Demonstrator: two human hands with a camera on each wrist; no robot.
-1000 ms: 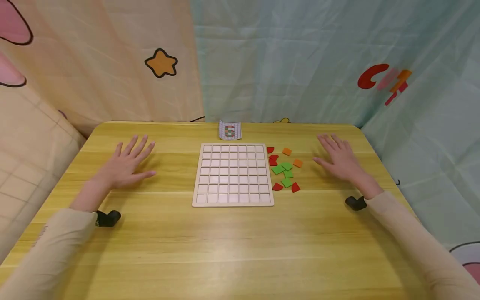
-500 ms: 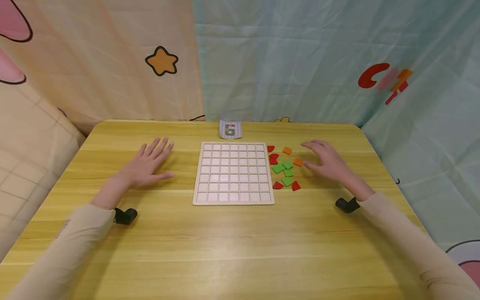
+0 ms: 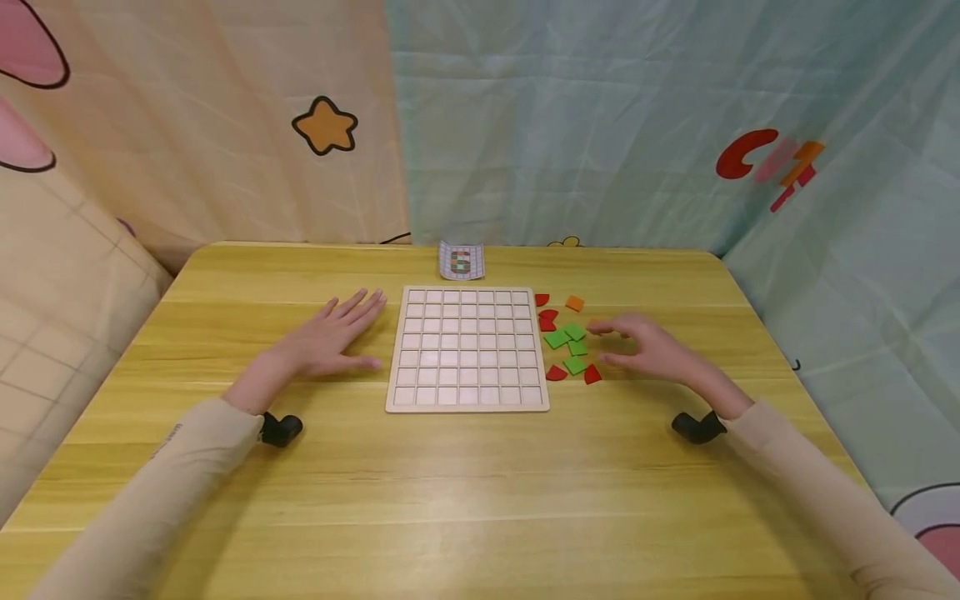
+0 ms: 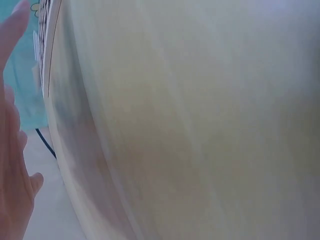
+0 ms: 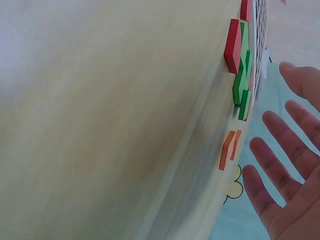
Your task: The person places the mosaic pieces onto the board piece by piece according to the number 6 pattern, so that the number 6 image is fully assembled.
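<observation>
"Seeing anything around the gridded board (image 3: 458, 359)?"

"Yes: a small printed card (image 3: 461, 261) just beyond its far edge on the wooden table (image 3: 465, 500), then, past the table, a curtain (image 3: 525, 125) decorated with a star (image 3: 326, 126)."

"Spotting anything in the way?"

"Yes, the right hand (image 3: 647, 348), just right of the green tiles (image 3: 557, 339), partly hiding one of two orange tiles (image 3: 574, 303) in the head view."

"Clasping something?"

"No, released: fingers loosely bent and parted. Likewise the left hand (image 3: 324, 342), just beside the board's left edge, fingers straight and spread. Perhaps hovering above the table; hard to tell from overhead."

"And within the board?"

"Rows of shallow, pale square cells (image 3: 467, 326) inside a plain rim (image 3: 467, 410). Outside, along the right edge, red pieces (image 3: 557, 373) with curved sides near the overlapping green tiles."
</observation>
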